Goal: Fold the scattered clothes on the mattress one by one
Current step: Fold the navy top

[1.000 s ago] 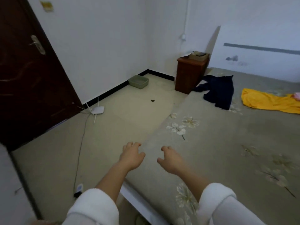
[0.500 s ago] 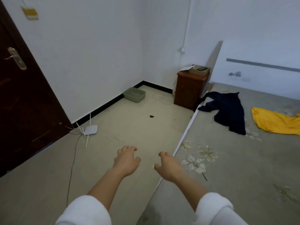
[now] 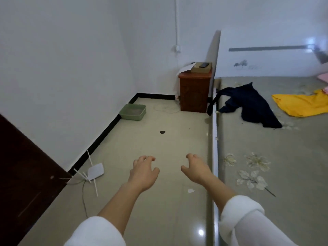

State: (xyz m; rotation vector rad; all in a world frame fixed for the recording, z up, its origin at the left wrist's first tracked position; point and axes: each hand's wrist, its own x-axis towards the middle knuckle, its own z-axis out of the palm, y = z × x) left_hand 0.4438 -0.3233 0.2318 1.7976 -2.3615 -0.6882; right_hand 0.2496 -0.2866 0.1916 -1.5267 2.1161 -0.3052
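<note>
A crumpled dark navy garment (image 3: 252,105) lies near the mattress's left edge, one part hanging over the side. To its right a yellow garment (image 3: 301,104) is spread flat, and a bit of pink cloth (image 3: 324,78) shows at the far right. The grey flowered mattress (image 3: 266,174) fills the right side. My left hand (image 3: 143,173) and my right hand (image 3: 195,170) hover over the floor beside the mattress, fingers loosely curled, holding nothing. Both are well short of the clothes.
A brown bedside cabinet (image 3: 194,93) with a box on top stands by the white headboard (image 3: 266,55). A green tray (image 3: 133,112) sits at the wall, a white router (image 3: 95,172) with cable lies on the floor, and a dark door (image 3: 26,183) stands at the left.
The view has swung left and moved forward along the bed. My hands, earlier over the mattress corner, now hang over the floor. The clothes lie as before.
</note>
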